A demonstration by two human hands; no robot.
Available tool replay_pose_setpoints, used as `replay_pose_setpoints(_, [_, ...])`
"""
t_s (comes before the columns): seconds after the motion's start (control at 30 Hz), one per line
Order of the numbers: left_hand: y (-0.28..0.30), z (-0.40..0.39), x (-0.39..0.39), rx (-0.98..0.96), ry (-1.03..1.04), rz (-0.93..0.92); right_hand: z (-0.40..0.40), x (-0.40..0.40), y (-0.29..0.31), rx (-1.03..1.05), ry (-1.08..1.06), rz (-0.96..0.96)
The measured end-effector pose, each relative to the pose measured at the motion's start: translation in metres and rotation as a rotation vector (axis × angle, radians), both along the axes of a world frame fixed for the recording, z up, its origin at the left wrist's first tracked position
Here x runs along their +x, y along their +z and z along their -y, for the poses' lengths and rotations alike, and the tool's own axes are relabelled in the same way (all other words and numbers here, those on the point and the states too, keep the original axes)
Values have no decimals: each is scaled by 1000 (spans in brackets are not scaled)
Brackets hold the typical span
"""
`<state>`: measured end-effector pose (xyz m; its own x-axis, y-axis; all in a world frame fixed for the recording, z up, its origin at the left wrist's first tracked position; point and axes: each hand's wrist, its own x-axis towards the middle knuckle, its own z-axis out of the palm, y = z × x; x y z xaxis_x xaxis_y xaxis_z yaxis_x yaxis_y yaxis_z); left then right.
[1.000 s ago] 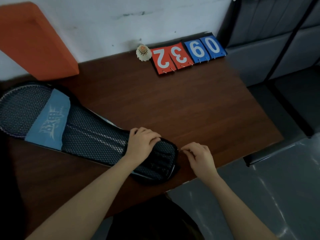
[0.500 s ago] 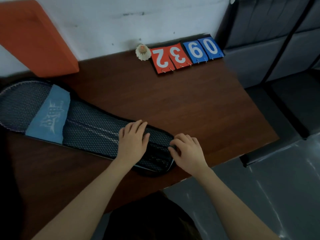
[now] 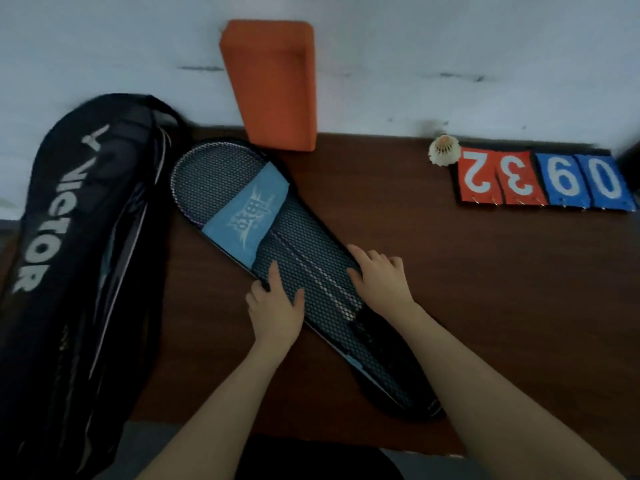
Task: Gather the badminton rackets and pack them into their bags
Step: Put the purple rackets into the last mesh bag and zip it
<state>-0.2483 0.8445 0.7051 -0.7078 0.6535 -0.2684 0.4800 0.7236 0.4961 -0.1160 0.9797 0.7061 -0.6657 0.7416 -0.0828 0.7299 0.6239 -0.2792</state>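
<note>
My left hand (image 3: 275,308) and right hand (image 3: 379,277) flat, fingers spread on mesh racket cover (image 3: 294,258), rackets blurred inside, VICTOR bag (image 3: 69,254) cut off left on desk (image 3: 485,289)

a brown wooden table (image 3: 450,289) runs up to a pale, scuffed wall (image 3: 415,46). an orange foam block (image 3: 273,84) stands upright at the table's far edge, leaning against the wall. near the far right corner a white feather shuttlecock (image 3: 444,151) lies on its side, just beside a flip scoreboard (image 3: 545,181) lying flat; its two red cards read 2 and 3 and its two blue cards read 9 and 0. grey floor (image 3: 138,445) shows past the near edge of the table.
</note>
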Motion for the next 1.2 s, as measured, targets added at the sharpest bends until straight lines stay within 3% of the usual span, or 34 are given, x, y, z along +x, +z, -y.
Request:
replay_pose_setpoints(0.13, [4,-10,3,271,106,184,-6,-14,-4,-96,116,-4])
replay_pose_setpoints(0.23, [14,-12,1,393,194,186,-5,-18,4,-160,190,-102])
replay_pose_setpoints(0.47, [39,27,-28,455,259,46,45,-31,24,172,386,-325])
replay_pose_setpoints(0.7, [71,63,-74,593,79,-112,110,-72,46,166,248,-515])
replay_pose_setpoints(1.2, [117,143,-272,726,-113,-165,216,-248,109,252,-32,-750])
